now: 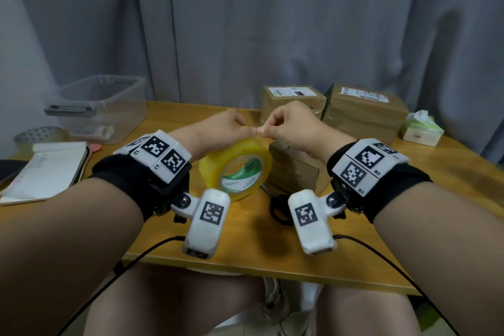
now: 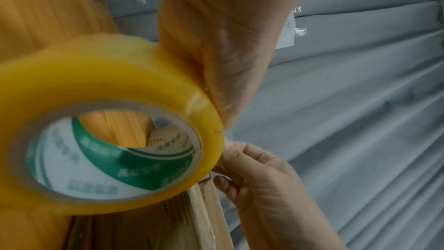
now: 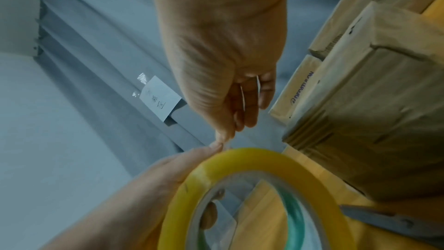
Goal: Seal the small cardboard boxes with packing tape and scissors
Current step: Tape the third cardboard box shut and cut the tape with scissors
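Observation:
A yellow packing tape roll (image 1: pixel 237 169) with a green and white core stands on edge above the table, held by my left hand (image 1: pixel 231 125). In the right wrist view a finger (image 3: pixel 209 214) of that hand shows through the roll's core. My right hand (image 1: pixel 266 129) pinches at the top rim of the tape roll (image 3: pixel 252 159), fingertips against the left thumb. The tape end itself is too clear to make out. A small cardboard box (image 1: pixel 294 169) lies under my right wrist, beside the tape roll (image 2: pixel 108 102). Black-handled scissors (image 1: pixel 278 207) lie in front of the box.
Two taped cardboard boxes (image 1: pixel 293 102) (image 1: pixel 365 112) stand at the back right, with a tissue box (image 1: pixel 421 128) beside them. A clear plastic bin (image 1: pixel 101 106), a second tape roll (image 1: pixel 38 133) and an open notebook (image 1: pixel 43 169) occupy the left. A grey curtain hangs behind the table.

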A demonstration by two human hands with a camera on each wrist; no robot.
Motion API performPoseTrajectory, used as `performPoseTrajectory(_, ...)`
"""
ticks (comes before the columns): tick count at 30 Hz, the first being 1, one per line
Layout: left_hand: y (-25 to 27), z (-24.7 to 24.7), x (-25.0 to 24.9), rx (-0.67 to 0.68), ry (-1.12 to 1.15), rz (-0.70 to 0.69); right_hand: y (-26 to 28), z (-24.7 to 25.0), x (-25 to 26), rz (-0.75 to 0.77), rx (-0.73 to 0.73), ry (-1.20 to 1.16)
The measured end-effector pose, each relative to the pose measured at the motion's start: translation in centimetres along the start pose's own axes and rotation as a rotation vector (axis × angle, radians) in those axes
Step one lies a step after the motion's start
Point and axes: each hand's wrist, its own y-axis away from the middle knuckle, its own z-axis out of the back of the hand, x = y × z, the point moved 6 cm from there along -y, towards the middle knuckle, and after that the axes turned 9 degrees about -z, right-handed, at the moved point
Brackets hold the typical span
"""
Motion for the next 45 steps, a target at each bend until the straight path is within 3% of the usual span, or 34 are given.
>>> performPoseTrajectory(4, 1.5, -1.6, 0.6, 0.115, 0.402, 0.242, -0.1, 0.0, 0.5, 0.028, -0.067, -0.051)
performPoseTrajectory(10, 1.7, -0.2, 1.1, -0.051, 0.413, 0.241, -0.8, 1.0, -2.0, -0.104, -0.117, -0.12)
performPoseTrajectory(15, 1.5, -0.9, 1.3, 0.101, 0.097, 0.23, -1.0, 3.5, -2.1, -0.022, -0.223, -0.057)
performPoseTrajectory(17, 1.3, -2.1, 1.2, 0.16, 0.155, 0.214, -0.7, 3.8, -2.8, -0.024, -0.192, -0.015)
performPoseTrajectory(20, 1.0, -3.6, -0.1, 0.143, 0.378, 0.231, -0.5, 4.4, -4.6, -0.074, -0.184, 0.002)
performPoseTrajectory(22, 0.4, -4.4, -0.8, 0.13, 0.403, 0.244, -0.7, 4.9, -6.0, -0.119, -0.183, -0.042)
performPoseTrajectory(32, -5.0, -4.6, -1.5, 0.172, 0.127, 0.091, -2.2, 6.5, -8.8, -0.235, -0.264, -0.126)
performPoseTrajectory(39, -6.7, -2.1, 0.3, 0.116, -0.059, 0.061, -6.3, 5.6, -7.3, -0.251, -0.258, 0.158)
performPoseTrajectory(45, -8.1, -3.1, 0.5, 0.188, -0.266, 0.117, -7.7, 4.3, -8.4, -0.325, -0.251, 0.387)
